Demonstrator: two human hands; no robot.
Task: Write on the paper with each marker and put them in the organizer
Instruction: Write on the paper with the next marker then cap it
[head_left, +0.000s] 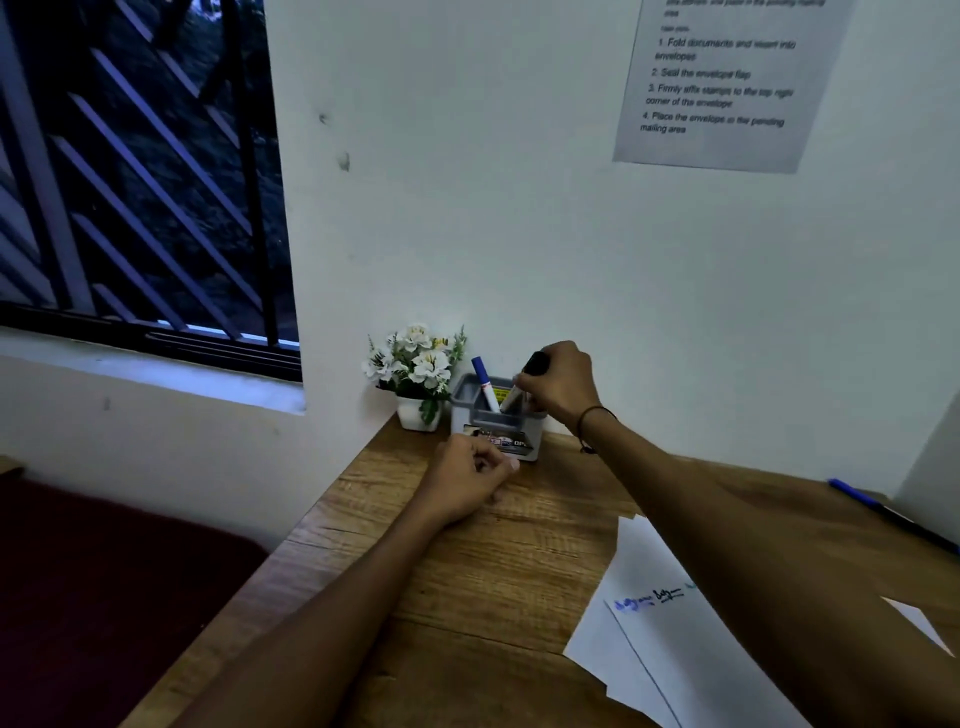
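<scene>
White wall (493, 218) (dim light), barred window (135, 182), wooden desk (467, 571).

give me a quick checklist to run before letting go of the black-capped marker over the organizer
1. Right hand grips the black-capped marker: ok, fingers closed around its upper part.
2. Marker's lower end inside the organizer: ok, it dips below the rim, tilted.
3. Room beside the blue-capped marker already standing in it: ok, the two sit apart.
4. Organizer steadied: cannot tell, the left hand rests curled on the desk in front of it, contact unclear.
5. Writing done on the paper: ok, scribbles show near its top edge.
6. Other pens left out: not ok, a blue pen lies at the desk's far right.
</scene>
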